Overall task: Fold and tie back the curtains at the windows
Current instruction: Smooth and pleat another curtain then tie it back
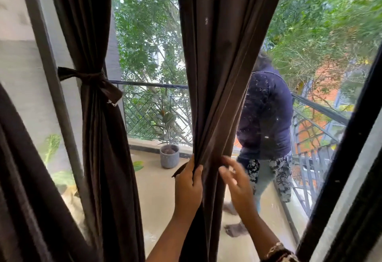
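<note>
left hand (189,187) grips gathered curtain (219,88) | right hand (237,181) open, blurred, fingers at the pleats' right edge | curtain hangs vertical above both hands | tied curtain (97,117) left, done

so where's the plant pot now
Head view, left of centre: the plant pot sits on the balcony, between the tied curtain and the middle curtain.

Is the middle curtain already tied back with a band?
No, the left hand alone grips the folds of the middle curtain; nothing is tied round it.
</note>
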Motion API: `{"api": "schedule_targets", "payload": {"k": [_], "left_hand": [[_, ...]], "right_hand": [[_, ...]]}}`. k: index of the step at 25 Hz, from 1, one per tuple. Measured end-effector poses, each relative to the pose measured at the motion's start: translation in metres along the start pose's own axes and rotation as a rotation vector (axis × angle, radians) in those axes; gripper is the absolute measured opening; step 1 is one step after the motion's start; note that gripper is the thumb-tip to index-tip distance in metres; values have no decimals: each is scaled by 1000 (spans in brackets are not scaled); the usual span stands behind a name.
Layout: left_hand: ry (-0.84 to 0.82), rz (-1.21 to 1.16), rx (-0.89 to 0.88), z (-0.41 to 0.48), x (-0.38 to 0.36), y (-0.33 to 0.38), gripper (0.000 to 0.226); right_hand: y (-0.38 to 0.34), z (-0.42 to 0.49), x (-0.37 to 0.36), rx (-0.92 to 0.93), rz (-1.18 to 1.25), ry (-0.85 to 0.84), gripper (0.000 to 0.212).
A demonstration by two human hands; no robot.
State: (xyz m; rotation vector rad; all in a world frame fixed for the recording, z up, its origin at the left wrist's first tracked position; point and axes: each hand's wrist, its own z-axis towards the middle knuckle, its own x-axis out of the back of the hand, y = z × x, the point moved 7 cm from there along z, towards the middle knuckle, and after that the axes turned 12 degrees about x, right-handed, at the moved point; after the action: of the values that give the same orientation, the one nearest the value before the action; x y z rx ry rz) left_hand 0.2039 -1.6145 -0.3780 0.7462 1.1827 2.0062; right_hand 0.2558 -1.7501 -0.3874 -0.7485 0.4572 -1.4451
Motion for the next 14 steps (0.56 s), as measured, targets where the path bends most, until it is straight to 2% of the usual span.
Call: {"api": "schedule_targets", "payload": {"k": [2, 4, 7, 9, 12, 14], "left_hand": [[-83, -40, 10, 5, -10, -1, 41], [-168, -57, 18, 6, -23, -3, 36], [-309, -134, 58, 4, -40, -7, 24], [-422, -244, 114, 5, -47, -8, 24], [-559, -321, 185, 6, -50, -5, 21], [-629, -300, 205, 9, -53, -1, 29]], "right_hand": [[17, 15, 33, -80, 58, 233, 38], [29, 29, 52, -200, 151, 312, 24], [47, 36, 67, -434, 419, 352, 42], [53, 33, 62, -591, 531, 274, 55], [42, 21, 53, -715, 441, 34, 66], [31, 18, 44, -752, 398, -91, 47]]}}
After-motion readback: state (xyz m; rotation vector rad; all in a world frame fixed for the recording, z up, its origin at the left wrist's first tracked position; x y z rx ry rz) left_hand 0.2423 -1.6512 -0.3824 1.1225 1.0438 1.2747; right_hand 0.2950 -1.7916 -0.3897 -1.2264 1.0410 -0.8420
